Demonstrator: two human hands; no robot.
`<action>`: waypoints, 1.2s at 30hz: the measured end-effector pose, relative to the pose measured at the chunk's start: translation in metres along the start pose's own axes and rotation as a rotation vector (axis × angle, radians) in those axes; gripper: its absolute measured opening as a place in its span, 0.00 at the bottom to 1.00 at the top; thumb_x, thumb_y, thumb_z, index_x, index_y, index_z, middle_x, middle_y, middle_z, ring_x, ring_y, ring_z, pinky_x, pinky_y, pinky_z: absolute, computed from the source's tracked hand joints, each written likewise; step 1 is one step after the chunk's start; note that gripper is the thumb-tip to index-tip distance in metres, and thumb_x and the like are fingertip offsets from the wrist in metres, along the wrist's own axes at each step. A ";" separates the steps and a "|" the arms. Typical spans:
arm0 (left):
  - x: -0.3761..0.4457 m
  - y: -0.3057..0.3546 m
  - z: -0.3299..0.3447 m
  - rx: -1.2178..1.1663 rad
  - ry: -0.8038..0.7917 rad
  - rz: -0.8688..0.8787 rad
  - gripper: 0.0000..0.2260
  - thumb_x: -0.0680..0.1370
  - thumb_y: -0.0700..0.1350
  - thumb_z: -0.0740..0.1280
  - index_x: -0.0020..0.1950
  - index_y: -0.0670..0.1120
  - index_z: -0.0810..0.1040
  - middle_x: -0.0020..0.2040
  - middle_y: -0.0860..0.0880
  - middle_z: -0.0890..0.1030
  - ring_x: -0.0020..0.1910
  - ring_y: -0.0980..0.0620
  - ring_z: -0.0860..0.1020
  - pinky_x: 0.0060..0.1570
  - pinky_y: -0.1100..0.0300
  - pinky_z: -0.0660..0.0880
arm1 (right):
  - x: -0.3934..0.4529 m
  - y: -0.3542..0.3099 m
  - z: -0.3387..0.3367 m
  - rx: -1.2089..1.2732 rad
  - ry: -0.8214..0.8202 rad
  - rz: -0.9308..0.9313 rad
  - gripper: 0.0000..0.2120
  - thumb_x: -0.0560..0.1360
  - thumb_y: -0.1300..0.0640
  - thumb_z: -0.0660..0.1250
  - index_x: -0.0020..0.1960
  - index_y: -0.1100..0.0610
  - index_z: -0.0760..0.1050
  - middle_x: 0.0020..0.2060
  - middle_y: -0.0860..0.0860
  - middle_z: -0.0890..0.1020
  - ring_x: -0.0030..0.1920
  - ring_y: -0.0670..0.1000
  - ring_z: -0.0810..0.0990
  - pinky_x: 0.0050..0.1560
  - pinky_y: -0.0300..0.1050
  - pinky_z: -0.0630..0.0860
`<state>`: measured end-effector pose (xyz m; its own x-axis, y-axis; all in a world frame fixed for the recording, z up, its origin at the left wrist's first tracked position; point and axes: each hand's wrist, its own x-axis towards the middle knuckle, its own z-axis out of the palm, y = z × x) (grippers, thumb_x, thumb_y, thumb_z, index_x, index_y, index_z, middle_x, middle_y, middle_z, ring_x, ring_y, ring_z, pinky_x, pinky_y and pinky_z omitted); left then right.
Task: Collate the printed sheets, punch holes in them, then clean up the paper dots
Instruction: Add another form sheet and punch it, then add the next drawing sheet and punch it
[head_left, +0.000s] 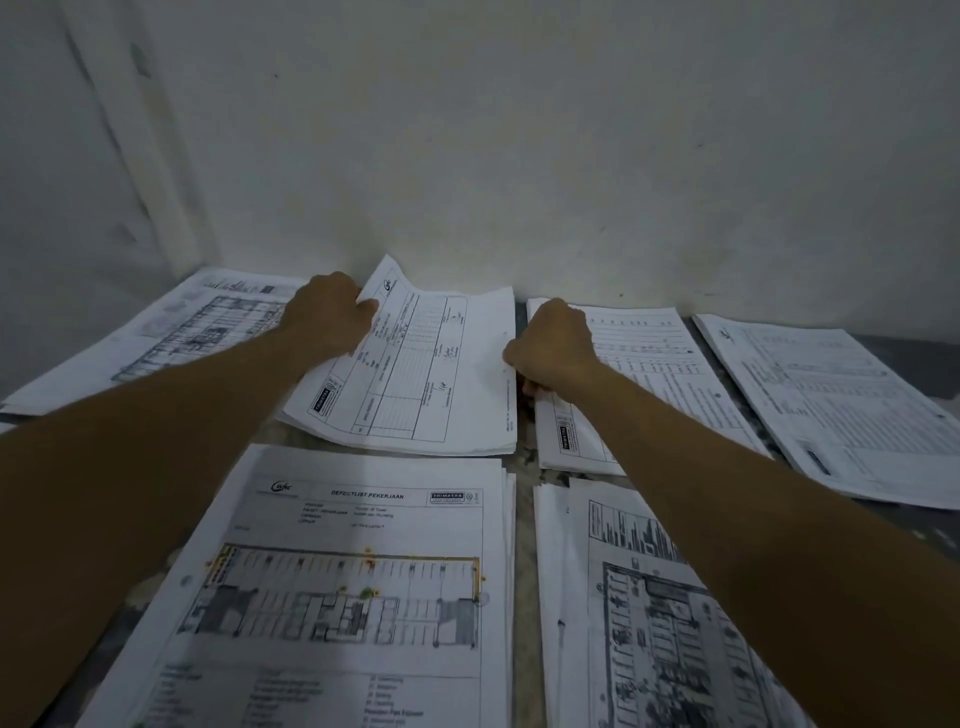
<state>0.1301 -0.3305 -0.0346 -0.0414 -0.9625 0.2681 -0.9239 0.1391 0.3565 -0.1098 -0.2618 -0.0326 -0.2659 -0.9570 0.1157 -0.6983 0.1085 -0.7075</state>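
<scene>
Head view: left hand (330, 317) pinches the limp form sheet's (415, 364) far corner; right hand (553, 345) grips its edge; thin, floppy, best lifted by opposite edges.

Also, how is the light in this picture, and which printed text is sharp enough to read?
Head view: dim, flat light with no glare; wide-angle bending curves the edges. The heading on the near white floor-plan sheet is readable; the far-left stack and far-right stack are blurred.
</scene>
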 end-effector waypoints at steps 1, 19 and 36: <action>0.000 -0.002 0.001 0.029 0.015 0.009 0.16 0.81 0.50 0.61 0.37 0.43 0.72 0.30 0.48 0.73 0.28 0.51 0.73 0.28 0.61 0.66 | -0.001 -0.001 0.000 -0.064 0.022 -0.045 0.17 0.68 0.65 0.70 0.30 0.56 0.63 0.26 0.50 0.72 0.24 0.47 0.73 0.18 0.33 0.62; -0.085 0.011 -0.090 0.165 0.156 0.021 0.18 0.77 0.50 0.65 0.32 0.41 0.72 0.28 0.46 0.72 0.31 0.44 0.75 0.35 0.57 0.72 | -0.084 -0.076 -0.002 -0.099 0.014 -0.236 0.06 0.68 0.63 0.69 0.41 0.66 0.80 0.31 0.56 0.82 0.23 0.51 0.80 0.29 0.53 0.82; -0.243 -0.097 -0.157 0.139 0.154 -0.200 0.10 0.77 0.49 0.66 0.42 0.44 0.81 0.41 0.47 0.81 0.40 0.45 0.78 0.42 0.58 0.70 | -0.220 -0.121 0.048 -0.139 -0.133 -0.402 0.10 0.71 0.59 0.67 0.36 0.65 0.76 0.32 0.59 0.80 0.33 0.57 0.80 0.37 0.48 0.81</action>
<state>0.2897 -0.0736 0.0059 0.1950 -0.9194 0.3415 -0.9517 -0.0931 0.2927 0.0648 -0.0774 -0.0056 0.1261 -0.9559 0.2651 -0.8136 -0.2526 -0.5236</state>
